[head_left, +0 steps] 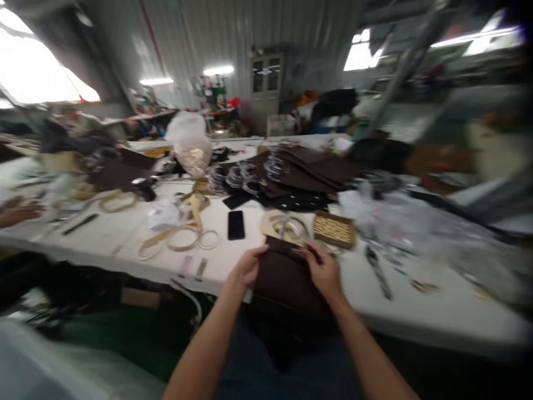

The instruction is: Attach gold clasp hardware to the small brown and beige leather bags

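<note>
A dark brown panel of leather-like material (287,278) hangs over the table's front edge, its upper edge raised between my hands. My left hand (249,268) is closed on the panel's left edge, thumb at the upper corner. At the upper right edge my right hand (322,269) pinches the panel; something small and pale shows by its fingertips, too blurred to name. Just beyond the panel lie rolls of pale tape (285,225). To their right stands an open box of small gold-coloured pieces (333,229).
A black phone (236,225) lies on the white table (225,264), left of the panel. Behind are stacked brown panels (308,166) and a clear bag (191,147). Plastic sheeting (383,216) and a dark tool (378,272) lie to the right. Another person's hand (20,211) is far left.
</note>
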`<action>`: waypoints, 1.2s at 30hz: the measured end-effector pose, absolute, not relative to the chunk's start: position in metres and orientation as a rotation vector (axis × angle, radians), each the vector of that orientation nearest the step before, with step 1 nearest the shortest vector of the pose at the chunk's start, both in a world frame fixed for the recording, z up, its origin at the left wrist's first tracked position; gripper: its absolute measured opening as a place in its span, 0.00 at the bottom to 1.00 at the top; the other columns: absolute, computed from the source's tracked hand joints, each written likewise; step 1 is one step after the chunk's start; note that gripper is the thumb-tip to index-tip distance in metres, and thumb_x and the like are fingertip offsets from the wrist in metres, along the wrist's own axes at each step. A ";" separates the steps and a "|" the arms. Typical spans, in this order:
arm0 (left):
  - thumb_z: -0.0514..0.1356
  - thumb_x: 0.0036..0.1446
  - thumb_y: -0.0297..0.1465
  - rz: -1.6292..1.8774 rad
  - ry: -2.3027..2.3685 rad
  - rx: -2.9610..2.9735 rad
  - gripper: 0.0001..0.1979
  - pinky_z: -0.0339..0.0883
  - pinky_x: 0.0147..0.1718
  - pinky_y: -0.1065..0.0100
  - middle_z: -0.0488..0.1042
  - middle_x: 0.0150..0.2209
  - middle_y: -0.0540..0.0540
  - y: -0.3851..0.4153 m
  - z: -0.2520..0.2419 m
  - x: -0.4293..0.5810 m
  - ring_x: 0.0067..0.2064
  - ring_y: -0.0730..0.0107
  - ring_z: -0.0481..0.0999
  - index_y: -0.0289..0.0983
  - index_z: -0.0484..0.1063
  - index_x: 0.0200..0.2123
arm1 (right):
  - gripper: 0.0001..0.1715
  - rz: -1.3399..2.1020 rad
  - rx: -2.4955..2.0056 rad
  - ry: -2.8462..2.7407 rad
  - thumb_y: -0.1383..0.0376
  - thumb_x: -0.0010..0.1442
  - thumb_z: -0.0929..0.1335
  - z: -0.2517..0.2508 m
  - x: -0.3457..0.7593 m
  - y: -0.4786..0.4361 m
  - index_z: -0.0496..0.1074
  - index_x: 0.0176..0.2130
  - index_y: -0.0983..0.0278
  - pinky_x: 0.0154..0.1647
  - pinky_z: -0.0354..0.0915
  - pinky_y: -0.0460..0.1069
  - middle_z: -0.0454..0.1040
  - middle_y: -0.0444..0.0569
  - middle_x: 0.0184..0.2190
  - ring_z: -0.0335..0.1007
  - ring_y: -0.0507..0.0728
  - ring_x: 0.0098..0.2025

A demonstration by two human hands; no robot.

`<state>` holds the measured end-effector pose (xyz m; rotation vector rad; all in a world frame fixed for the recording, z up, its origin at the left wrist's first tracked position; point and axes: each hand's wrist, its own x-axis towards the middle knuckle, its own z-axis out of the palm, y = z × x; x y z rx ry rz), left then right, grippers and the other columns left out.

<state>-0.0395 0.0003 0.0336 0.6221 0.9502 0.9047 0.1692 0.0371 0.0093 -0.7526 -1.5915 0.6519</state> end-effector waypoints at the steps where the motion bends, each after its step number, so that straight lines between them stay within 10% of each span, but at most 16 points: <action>1: 0.62 0.73 0.31 0.870 0.915 0.600 0.13 0.82 0.47 0.49 0.85 0.39 0.34 0.005 0.027 -0.038 0.43 0.48 0.88 0.24 0.80 0.45 | 0.15 0.584 -0.882 -1.533 0.50 0.81 0.70 0.003 0.196 0.029 0.82 0.57 0.53 0.53 0.81 0.61 0.84 0.53 0.50 0.82 0.68 0.50; 8: 0.83 0.43 0.29 0.768 0.926 0.635 0.36 0.83 0.49 0.51 0.86 0.49 0.31 0.024 -0.012 -0.029 0.44 0.45 0.88 0.30 0.81 0.57 | 0.21 0.810 -1.031 -1.423 0.47 0.76 0.75 -0.029 0.216 0.031 0.80 0.58 0.57 0.46 0.82 0.57 0.84 0.50 0.45 0.84 0.62 0.40; 14: 0.82 0.48 0.35 0.998 1.380 1.167 0.29 0.77 0.56 0.49 0.85 0.51 0.33 0.025 -0.005 -0.020 0.54 0.38 0.84 0.34 0.82 0.53 | 0.26 1.039 -0.920 -1.289 0.45 0.72 0.78 -0.029 0.217 0.033 0.78 0.57 0.59 0.41 0.83 0.55 0.83 0.50 0.42 0.85 0.62 0.39; 21: 0.75 0.64 0.44 1.028 1.985 1.733 0.59 0.72 0.57 0.48 0.72 0.66 0.25 0.016 0.008 0.016 0.63 0.30 0.78 0.39 0.44 0.85 | 0.24 1.020 -0.927 -1.411 0.45 0.73 0.77 -0.023 0.222 0.028 0.80 0.55 0.59 0.53 0.82 0.58 0.84 0.52 0.46 0.84 0.64 0.47; 26: 0.74 0.63 0.49 0.929 2.044 1.749 0.61 0.72 0.54 0.46 0.70 0.66 0.23 0.014 0.009 0.031 0.59 0.26 0.79 0.39 0.42 0.85 | 0.31 1.071 -0.947 -1.416 0.39 0.72 0.76 -0.025 0.221 0.029 0.79 0.57 0.59 0.53 0.85 0.63 0.85 0.54 0.47 0.85 0.67 0.45; 29: 0.68 0.69 0.49 1.037 2.059 1.587 0.52 0.70 0.56 0.44 0.74 0.63 0.20 0.021 0.008 0.027 0.59 0.25 0.79 0.30 0.49 0.83 | 0.31 0.995 -0.981 -1.331 0.40 0.72 0.76 -0.030 0.221 0.033 0.78 0.58 0.59 0.48 0.85 0.60 0.84 0.53 0.45 0.84 0.64 0.42; 32: 0.61 0.75 0.50 1.137 1.911 1.404 0.30 0.70 0.56 0.47 0.82 0.50 0.26 0.031 0.008 0.013 0.56 0.31 0.81 0.31 0.77 0.63 | 0.27 0.880 -1.004 -1.284 0.43 0.74 0.75 -0.034 0.221 0.034 0.78 0.59 0.59 0.47 0.85 0.56 0.83 0.51 0.47 0.84 0.61 0.43; 36: 0.71 0.66 0.52 1.143 1.245 1.050 0.23 0.76 0.50 0.57 0.84 0.45 0.36 0.038 0.003 -0.017 0.50 0.45 0.83 0.36 0.81 0.46 | 0.20 0.830 -1.023 -1.346 0.48 0.75 0.75 -0.032 0.219 0.031 0.80 0.57 0.57 0.48 0.85 0.55 0.83 0.50 0.48 0.83 0.60 0.43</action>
